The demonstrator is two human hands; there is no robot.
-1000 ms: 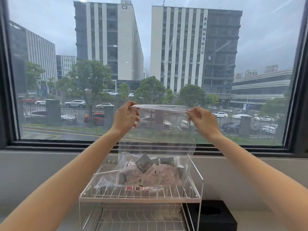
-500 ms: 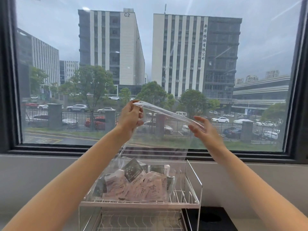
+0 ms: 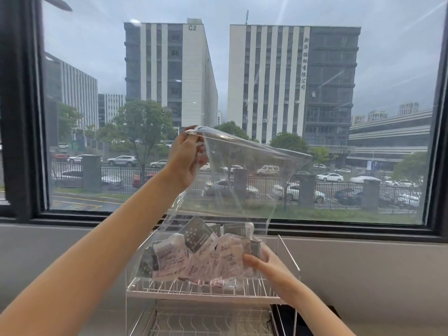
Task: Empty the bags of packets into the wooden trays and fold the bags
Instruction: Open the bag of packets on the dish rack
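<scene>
A white wire rack (image 3: 203, 291) stood below the window, carrying the clear bag (image 3: 242, 180), not yet emptied or folded; no wooden trays were visible. The packets (image 3: 201, 258) lay heaped in its bottom. The left hand (image 3: 185, 157) pinched the bag's top corner; the right hand (image 3: 263, 261) gripped the bag's lower end.

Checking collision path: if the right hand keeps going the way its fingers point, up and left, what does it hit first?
The right hand already grips the clear bag at its lower corner; straight on it would press into the packets inside. Depth is unclear.
</scene>
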